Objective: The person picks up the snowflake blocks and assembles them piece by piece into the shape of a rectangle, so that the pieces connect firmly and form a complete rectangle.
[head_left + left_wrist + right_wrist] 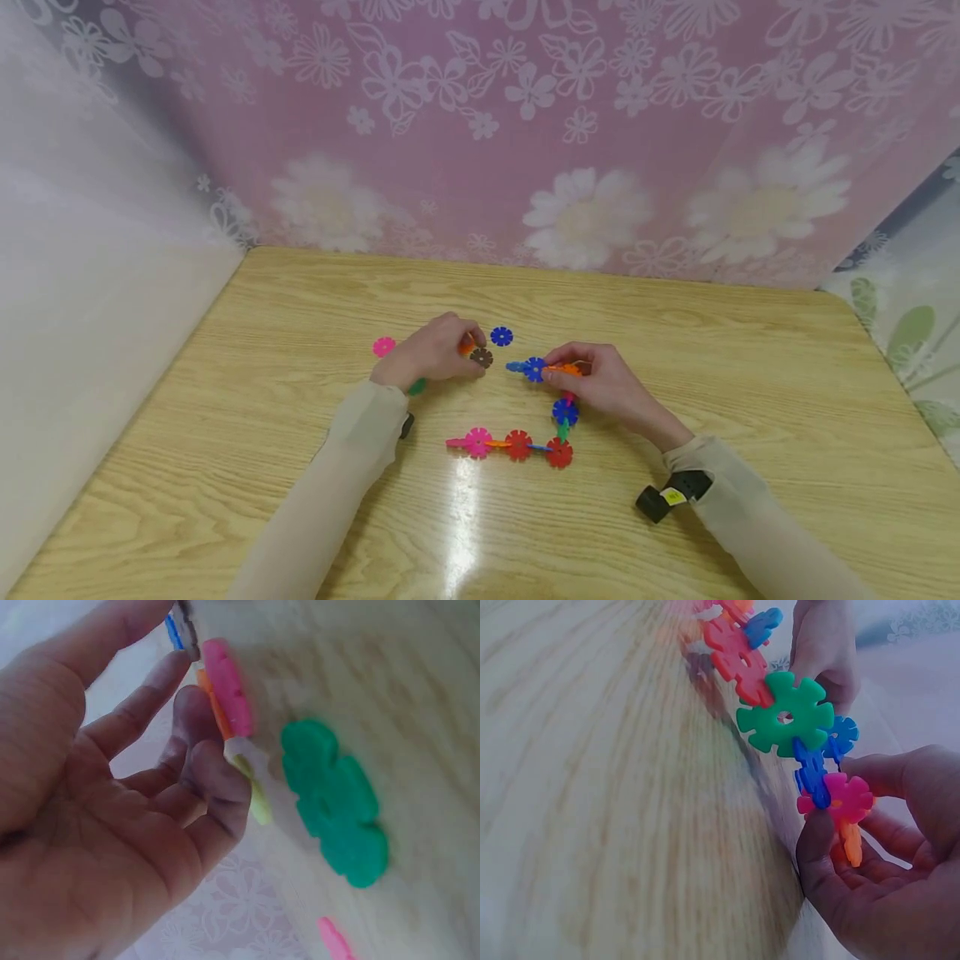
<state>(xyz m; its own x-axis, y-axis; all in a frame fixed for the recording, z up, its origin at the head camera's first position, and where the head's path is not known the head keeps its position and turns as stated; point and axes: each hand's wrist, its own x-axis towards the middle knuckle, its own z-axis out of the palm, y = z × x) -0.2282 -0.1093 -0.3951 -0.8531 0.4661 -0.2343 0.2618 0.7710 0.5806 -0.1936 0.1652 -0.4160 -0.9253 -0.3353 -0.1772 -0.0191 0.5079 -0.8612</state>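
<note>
Between thumb and fingertips, my left hand (435, 348) pinches a brown notched flower-shaped disc (482, 358); in the left wrist view it appears edge-on at the top. My right hand (609, 382) grips a chain of interlocked plastic discs near one end, by its orange disc and blue disc (535, 369). A light blue disc (515, 367) forms that tip, pointing at the brown disc, a small gap apart. From the right hand the chain bends down through a green disc (785, 716) and a red disc (559, 452), then runs left to a pink disc (478, 442).
Loose discs lie around my left hand: a blue disc (502, 336) beyond it, a pink disc (384, 347) to its left, a green disc (330, 802) under the wrist, and a yellow disc (256, 796). A flowered curtain (480, 150) borders the wooden table (300, 292).
</note>
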